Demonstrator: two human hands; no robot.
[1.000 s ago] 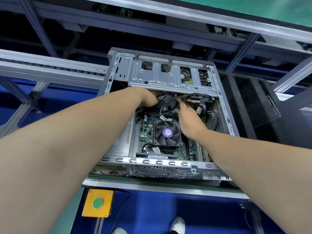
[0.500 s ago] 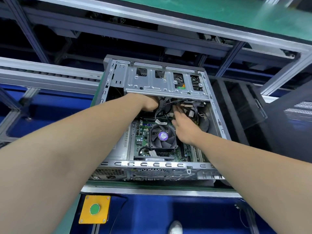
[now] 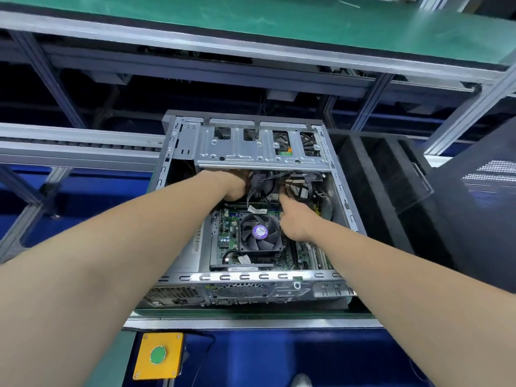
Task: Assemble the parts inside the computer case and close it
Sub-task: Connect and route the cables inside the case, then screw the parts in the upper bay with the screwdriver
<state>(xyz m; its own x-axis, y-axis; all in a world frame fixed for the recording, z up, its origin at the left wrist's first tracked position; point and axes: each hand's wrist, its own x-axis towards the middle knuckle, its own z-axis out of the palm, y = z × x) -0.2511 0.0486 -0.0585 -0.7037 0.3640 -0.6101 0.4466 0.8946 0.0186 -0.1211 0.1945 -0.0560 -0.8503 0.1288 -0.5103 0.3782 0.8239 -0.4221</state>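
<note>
- While both hands work inside it, the open grey steel computer case [image 3: 251, 276] lies on its side on the green-matted conveyor bench [image 3: 251, 313], with its side cover off.
- Left hand [image 3: 233, 185]: fingers hidden beneath the silver perforated drive cage [image 3: 251, 156]; grip cannot be told.
- Right hand [image 3: 294, 219]: fingertips at the black cable bundle [image 3: 261, 182], above the black cooler fan with purple label [image 3: 260, 233]; pinching or merely touching cannot be told.
- Suggested technique: steady the bundle, align the connector squarely, press without flexing the green motherboard [image 3: 226, 236], and route wires away from the fan.
- Surroundings: aluminium frame rails [image 3: 83, 148]; yellow box with green push-button [image 3: 158, 355] below; dark panel [image 3: 391, 191] at right.
</note>
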